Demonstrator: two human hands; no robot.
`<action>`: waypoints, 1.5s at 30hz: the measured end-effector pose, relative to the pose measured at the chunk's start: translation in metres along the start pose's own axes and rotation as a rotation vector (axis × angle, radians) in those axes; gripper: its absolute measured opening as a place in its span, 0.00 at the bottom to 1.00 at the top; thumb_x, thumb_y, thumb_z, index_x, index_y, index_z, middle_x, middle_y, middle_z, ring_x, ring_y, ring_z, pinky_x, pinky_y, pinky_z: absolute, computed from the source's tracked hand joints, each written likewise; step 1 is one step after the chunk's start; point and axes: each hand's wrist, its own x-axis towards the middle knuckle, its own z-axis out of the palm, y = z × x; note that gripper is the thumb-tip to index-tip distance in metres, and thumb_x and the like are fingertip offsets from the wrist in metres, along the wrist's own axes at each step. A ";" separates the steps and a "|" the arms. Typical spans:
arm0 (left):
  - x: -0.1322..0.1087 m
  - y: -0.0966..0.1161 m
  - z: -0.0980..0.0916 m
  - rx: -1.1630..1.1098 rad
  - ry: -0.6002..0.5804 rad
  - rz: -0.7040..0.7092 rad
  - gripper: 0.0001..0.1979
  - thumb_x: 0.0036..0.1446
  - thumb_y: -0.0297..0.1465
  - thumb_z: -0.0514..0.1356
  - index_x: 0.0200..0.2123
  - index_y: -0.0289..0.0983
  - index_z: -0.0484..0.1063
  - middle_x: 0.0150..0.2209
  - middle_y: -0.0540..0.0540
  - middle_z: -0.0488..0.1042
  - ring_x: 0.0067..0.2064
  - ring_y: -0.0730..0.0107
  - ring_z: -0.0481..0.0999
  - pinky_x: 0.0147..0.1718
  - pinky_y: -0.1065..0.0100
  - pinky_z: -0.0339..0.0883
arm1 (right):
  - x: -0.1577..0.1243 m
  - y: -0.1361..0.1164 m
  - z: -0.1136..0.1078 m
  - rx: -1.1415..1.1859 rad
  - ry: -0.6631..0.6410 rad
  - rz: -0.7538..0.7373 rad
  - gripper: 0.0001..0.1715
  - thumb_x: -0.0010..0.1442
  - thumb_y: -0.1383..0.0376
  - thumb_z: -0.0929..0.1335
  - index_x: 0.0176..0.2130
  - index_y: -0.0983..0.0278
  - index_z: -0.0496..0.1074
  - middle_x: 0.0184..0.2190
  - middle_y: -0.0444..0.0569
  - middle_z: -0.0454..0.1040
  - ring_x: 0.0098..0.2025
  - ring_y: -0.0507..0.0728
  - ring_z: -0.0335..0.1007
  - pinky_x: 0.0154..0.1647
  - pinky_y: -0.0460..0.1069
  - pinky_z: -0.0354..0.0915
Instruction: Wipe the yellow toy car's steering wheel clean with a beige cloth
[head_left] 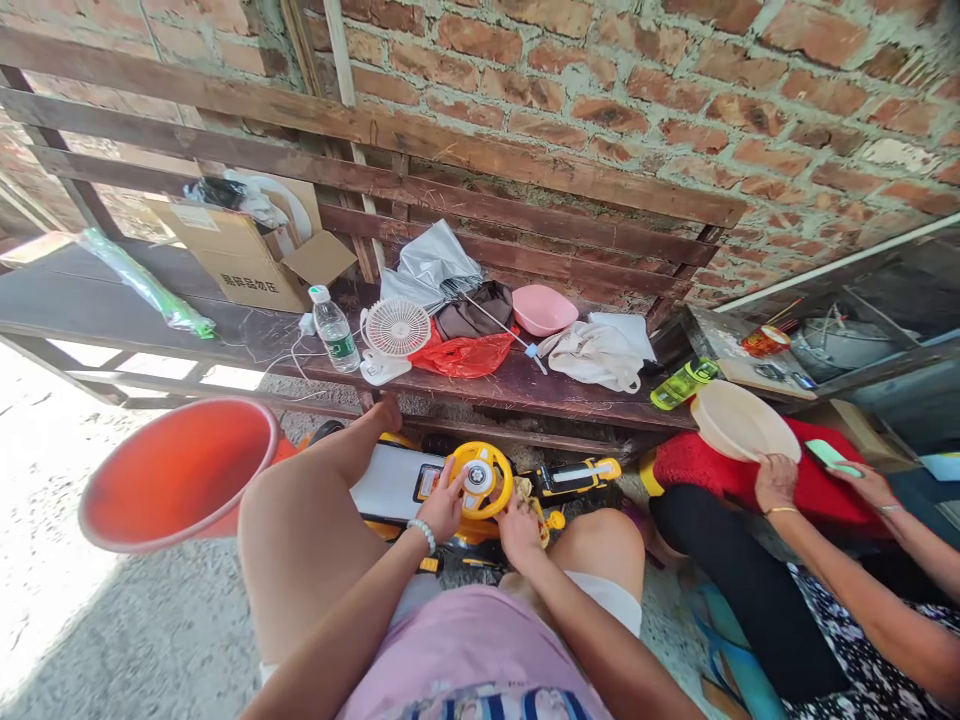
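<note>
A yellow toy ride-on car [450, 490] lies on the ground between my knees. My left hand [442, 505], with a white bead bracelet on the wrist, grips the left side of its yellow steering wheel [481, 478]. My right hand [519, 527] is closed just below the wheel's right side, around a small pale thing I cannot make out. The car's white seat panel [386, 482] lies to the left of the wheel.
An orange tub [176, 470] stands at my left. A dark wooden bench [112, 305] carries a cardboard box [244, 255], water bottle [335, 330], small white fan [395, 335], pink bowl [541, 308] and bags. At right, another person's hands hold a cream plate [739, 425] and green phone [831, 458].
</note>
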 end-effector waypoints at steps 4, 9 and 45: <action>-0.001 -0.002 0.001 0.015 -0.015 -0.013 0.35 0.64 0.25 0.53 0.74 0.40 0.54 0.78 0.36 0.34 0.73 0.45 0.58 0.66 0.46 0.64 | -0.001 0.001 0.015 -0.029 0.005 -0.099 0.34 0.68 0.72 0.57 0.68 0.52 0.66 0.64 0.56 0.69 0.57 0.67 0.71 0.55 0.59 0.68; -0.005 -0.006 0.003 0.040 -0.005 0.003 0.36 0.64 0.25 0.52 0.74 0.42 0.52 0.78 0.39 0.33 0.73 0.45 0.59 0.65 0.45 0.64 | 0.001 0.019 0.005 0.007 0.111 0.120 0.37 0.68 0.71 0.55 0.73 0.55 0.57 0.73 0.54 0.58 0.58 0.64 0.70 0.52 0.55 0.71; -0.011 -0.031 0.008 -0.233 0.125 -0.066 0.31 0.61 0.28 0.57 0.68 0.38 0.65 0.64 0.36 0.70 0.60 0.54 0.75 0.62 0.54 0.69 | 0.045 -0.025 0.051 0.364 0.101 -0.202 0.42 0.59 0.67 0.67 0.71 0.60 0.61 0.67 0.52 0.68 0.65 0.64 0.65 0.67 0.56 0.62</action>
